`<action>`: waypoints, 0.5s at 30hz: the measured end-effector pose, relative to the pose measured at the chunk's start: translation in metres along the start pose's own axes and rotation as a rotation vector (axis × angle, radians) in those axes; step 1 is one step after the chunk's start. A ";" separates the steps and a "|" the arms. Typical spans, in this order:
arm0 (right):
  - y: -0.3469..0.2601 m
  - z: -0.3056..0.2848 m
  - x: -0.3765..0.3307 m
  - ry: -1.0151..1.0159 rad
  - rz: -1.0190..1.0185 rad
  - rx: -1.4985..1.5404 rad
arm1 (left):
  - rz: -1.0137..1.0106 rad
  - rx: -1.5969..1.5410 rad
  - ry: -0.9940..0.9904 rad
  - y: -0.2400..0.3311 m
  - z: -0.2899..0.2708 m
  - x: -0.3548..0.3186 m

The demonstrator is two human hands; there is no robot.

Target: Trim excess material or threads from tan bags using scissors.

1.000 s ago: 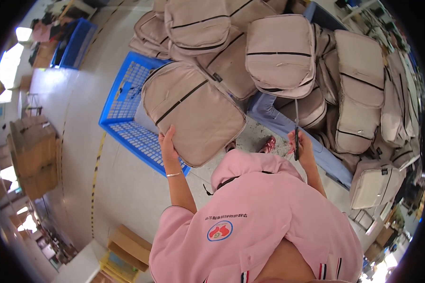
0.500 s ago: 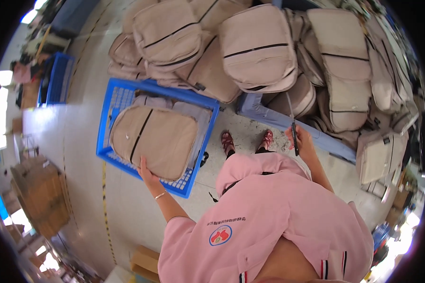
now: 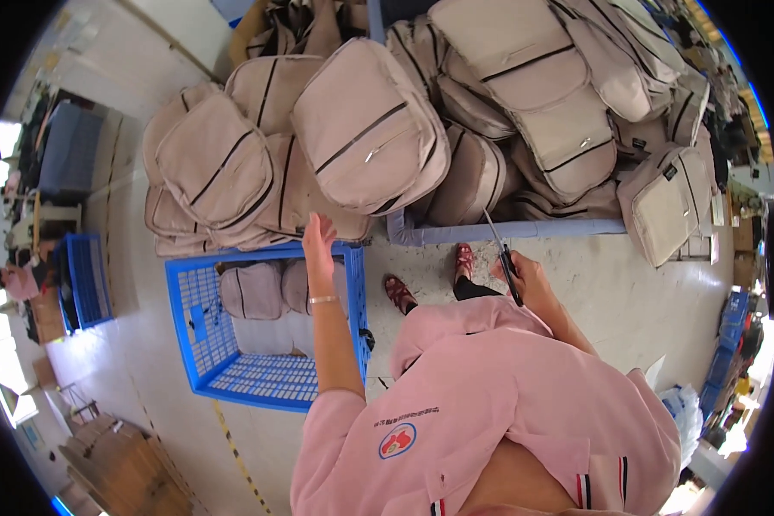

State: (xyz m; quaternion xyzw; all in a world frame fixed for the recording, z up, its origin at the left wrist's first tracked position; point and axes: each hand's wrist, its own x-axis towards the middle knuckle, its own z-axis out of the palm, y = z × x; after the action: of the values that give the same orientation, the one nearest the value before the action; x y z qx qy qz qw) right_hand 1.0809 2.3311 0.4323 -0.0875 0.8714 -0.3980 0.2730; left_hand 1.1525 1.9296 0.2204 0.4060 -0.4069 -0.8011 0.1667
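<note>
Evidently freed for reaching, the left hand (image 3: 319, 234) hangs open-fingered above the far rim of the blue crate (image 3: 199, 361), where beige backpacks (image 3: 262, 292) lie flat, while the right hand (image 3: 525, 273) is clamped on scissors (image 3: 500, 249), blades pointing away from the body

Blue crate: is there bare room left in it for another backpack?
Yes. The near half of the blue crate, toward the person, shows bare mesh. Its far half holds beige backpacks. The pile behind is crowded and overhangs the far rim. Bare floor lies right of the right hand.
</note>
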 end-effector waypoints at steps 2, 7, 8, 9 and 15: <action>0.019 -0.009 -0.002 0.019 -0.056 -0.040 | -0.015 -0.026 0.026 0.018 0.043 0.027; 0.055 -0.029 -0.004 0.090 -0.204 -0.114 | -0.007 0.095 -0.143 0.034 0.102 0.035; 0.049 -0.033 -0.002 0.101 -0.143 -0.002 | -0.002 0.101 -0.147 0.035 0.109 0.027; 0.048 -0.038 -0.001 0.117 -0.075 0.108 | 0.053 0.021 -0.178 0.033 0.116 0.013; 0.077 -0.055 0.026 0.273 -0.051 0.145 | 0.047 -0.052 -0.068 0.032 0.128 -0.132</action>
State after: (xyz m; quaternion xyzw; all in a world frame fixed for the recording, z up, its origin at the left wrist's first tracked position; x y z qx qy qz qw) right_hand 1.0338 2.4086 0.3938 -0.0347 0.8669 -0.4749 0.1475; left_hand 1.1313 2.0551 0.3565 0.3642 -0.4006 -0.8208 0.1821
